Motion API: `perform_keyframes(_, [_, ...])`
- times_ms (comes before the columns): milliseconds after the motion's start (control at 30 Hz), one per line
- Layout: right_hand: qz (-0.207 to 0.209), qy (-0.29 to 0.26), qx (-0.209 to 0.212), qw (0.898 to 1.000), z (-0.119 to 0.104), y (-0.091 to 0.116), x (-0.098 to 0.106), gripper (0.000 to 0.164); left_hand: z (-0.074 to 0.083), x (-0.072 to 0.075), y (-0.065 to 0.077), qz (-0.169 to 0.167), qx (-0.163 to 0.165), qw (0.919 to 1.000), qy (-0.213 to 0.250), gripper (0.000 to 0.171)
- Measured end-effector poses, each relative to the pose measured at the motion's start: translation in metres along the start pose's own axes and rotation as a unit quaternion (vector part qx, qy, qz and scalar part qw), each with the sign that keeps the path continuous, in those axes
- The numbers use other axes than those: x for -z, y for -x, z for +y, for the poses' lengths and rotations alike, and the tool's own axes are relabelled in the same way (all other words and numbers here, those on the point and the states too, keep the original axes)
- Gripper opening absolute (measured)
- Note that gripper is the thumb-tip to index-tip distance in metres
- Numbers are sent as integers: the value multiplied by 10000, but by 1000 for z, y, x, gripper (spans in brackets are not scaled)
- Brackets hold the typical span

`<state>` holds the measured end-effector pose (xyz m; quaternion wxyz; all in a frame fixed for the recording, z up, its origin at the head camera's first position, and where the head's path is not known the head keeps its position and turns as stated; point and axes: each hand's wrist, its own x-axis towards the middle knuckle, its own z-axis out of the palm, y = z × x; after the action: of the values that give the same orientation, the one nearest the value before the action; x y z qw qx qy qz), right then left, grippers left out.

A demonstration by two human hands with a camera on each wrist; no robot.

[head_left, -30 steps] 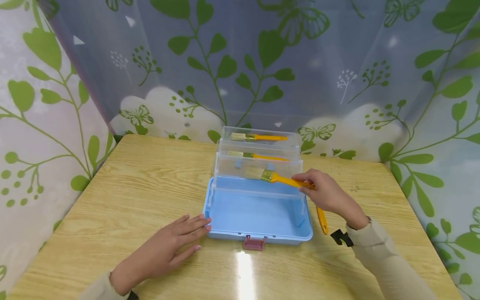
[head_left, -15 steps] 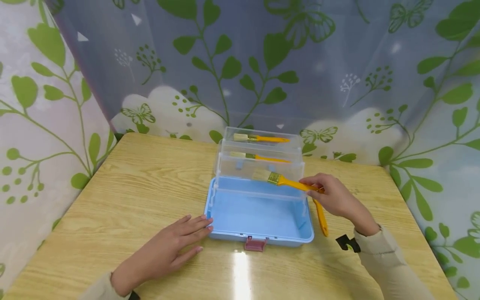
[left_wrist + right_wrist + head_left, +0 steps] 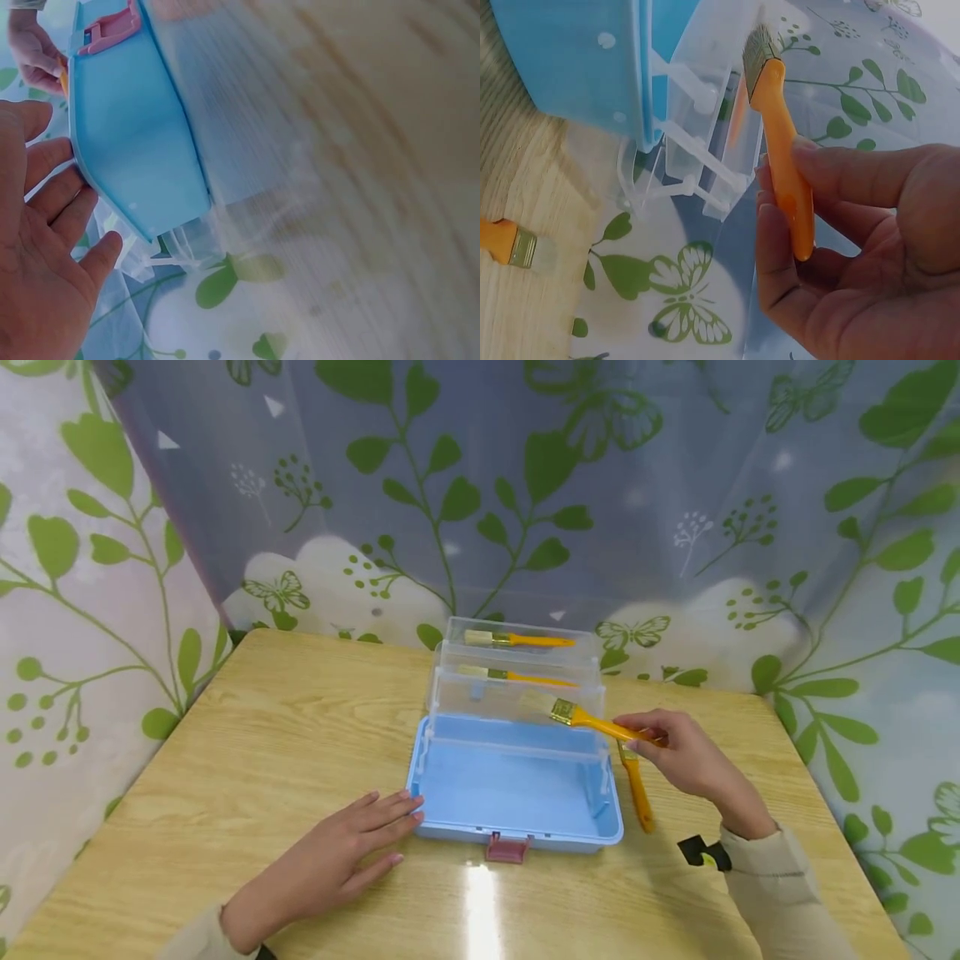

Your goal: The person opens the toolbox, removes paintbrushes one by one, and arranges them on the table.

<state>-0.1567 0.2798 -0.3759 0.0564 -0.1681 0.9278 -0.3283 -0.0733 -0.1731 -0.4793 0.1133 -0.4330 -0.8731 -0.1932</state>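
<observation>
A blue toolbox (image 3: 517, 793) stands with its clear tiered trays (image 3: 442, 702) raised at the back. My left hand (image 3: 341, 856) rests its straight fingertips against the box's front left corner; the left wrist view shows these fingers (image 3: 56, 176) along the rim. In my right hand (image 3: 686, 756) I pinch the orange handle of a paintbrush (image 3: 600, 724), its pale bristles pointing left over the box's right half. Thumb and fingertips grip that handle in the right wrist view. Two more paintbrushes lie in the trays, one in the top tier (image 3: 525, 640) and one just below (image 3: 525, 677).
Another orange paintbrush (image 3: 637, 789) lies on the wooden table (image 3: 300, 718) just right of the box. A pink latch (image 3: 507, 848) hangs at the box's front. Patterned cloth (image 3: 487, 510) encloses the table behind and on both sides.
My right hand has drawn the paintbrush to the right, uncovering more of the brush on the table. The left hand stays at the box's corner.
</observation>
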Motion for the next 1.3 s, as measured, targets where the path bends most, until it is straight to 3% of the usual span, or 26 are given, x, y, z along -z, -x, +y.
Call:
perform_keyframes(533, [329,-81,-51,9994,11,16,10,34,-2,-1,1,11,-66,10000,-8,48])
perform_keyframes(800, [113,-258,-220,9994,17,17,6,33,-2,-1,0,13,-64,9999,79,49])
perform_keyframes(1167, [-615,-83,-207,9979,21,8,6,30,-3,-1,0,10,-65,9999,155,49])
perform_keyframes(1300, [-703,47,-146,9974,19,6,5,30,-3,0,0,26,-73,9998,168,48])
